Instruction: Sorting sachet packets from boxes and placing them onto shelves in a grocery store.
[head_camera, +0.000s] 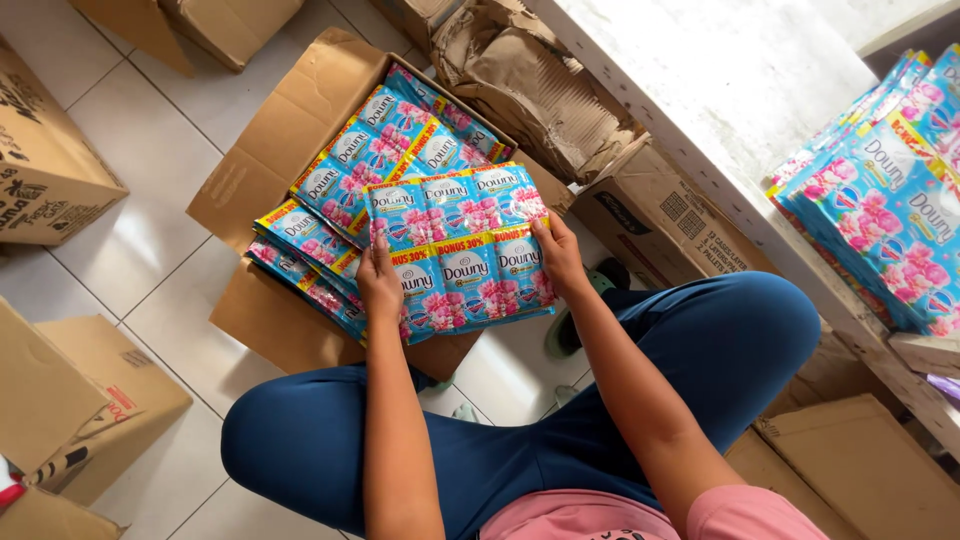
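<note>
Two hands had the load, one on each side edge: your left hand (380, 283) pinched the left margin of a sheet of blue-and-pink sachets (460, 250), thumb on the printed face and fingers curled behind, while your right hand (560, 255) clamped the right margin the same way. You held it flat and face up, right over the near rim of the open cardboard box (290, 130), and that two-sided hold looked like the sensible way to keep such a floppy joined strip from sagging or folding in the middle. More sachet sheets (340, 175) lay fanned in overlapping layers inside the box, just beyond and under the one you held, so the next was close at hand. You sat on the tiled floor (130, 240) with your knees spread, the box between them, which kept everything within easy arm's reach. Off to your right a stack of matching sachets (890, 200) rested on a low white shelf (720, 80), well apart from the box. Other brown cartons (50, 160) stood round about.
</note>
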